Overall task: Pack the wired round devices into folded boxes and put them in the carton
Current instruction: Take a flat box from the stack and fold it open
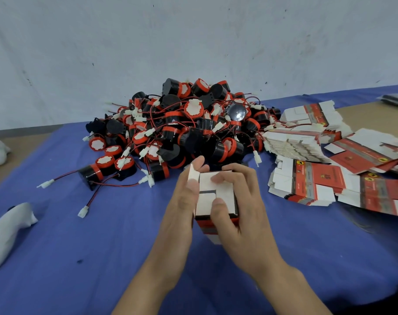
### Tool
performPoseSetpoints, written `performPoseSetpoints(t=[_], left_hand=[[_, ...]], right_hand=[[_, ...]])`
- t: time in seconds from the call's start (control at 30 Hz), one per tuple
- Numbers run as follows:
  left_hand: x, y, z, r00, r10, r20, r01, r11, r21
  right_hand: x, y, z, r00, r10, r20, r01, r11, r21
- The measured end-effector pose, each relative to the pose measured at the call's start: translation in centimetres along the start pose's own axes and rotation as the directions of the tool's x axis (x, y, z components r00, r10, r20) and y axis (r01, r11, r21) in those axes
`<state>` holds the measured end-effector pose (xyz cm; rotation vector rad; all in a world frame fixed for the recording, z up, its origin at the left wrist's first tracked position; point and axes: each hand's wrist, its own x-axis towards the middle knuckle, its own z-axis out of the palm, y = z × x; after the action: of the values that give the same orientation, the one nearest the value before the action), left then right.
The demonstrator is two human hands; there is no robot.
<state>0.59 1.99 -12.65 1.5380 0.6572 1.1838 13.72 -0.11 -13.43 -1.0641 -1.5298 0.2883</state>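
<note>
On the blue cloth (102, 246), just before the pile of round devices (182, 128), I am closing one end of a small box (226, 193). My left hand (182, 201) lies with fairly straight fingers against its left side, a loose flap (192, 176) at the fingertips. My right hand (239, 201) curls over the top, thumb pressing a flap down (whether a device sits inside, I cannot tell). Next, I judge, the loose flap needs tucking in. Flat boxes (307, 183) wait to the right; no carton shows.
</note>
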Motion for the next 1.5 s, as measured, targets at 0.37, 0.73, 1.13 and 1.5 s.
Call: performPoseSetpoints(t=[0.37,0.73,1.13,1.5], left_hand=[[1.5,0.2,0.4,0.951,-0.290,0.111,0.309,0.918,-0.248],[0.8,-0.1,0.1,0.959,-0.283,0.013,0.282,0.950,-0.132],[0.9,-0.5,0.9,0.979,-0.198,-0.040,0.198,0.980,0.001],[0.9,-0.4,0.6,0.980,-0.192,-0.047,0.194,0.980,0.041]], right_hand=[[0.3,0.6,-0.9,1.000,0.007,0.002,-0.007,0.990,-0.142],[0.0,0.9,-1.1,0.996,-0.018,0.082,0.031,0.985,-0.169],[-0.3,0.6,-1.1,0.992,0.004,0.128,0.014,0.989,-0.147],[-0.3,0.7,-0.9,0.983,-0.095,0.160,0.133,0.960,-0.246]])
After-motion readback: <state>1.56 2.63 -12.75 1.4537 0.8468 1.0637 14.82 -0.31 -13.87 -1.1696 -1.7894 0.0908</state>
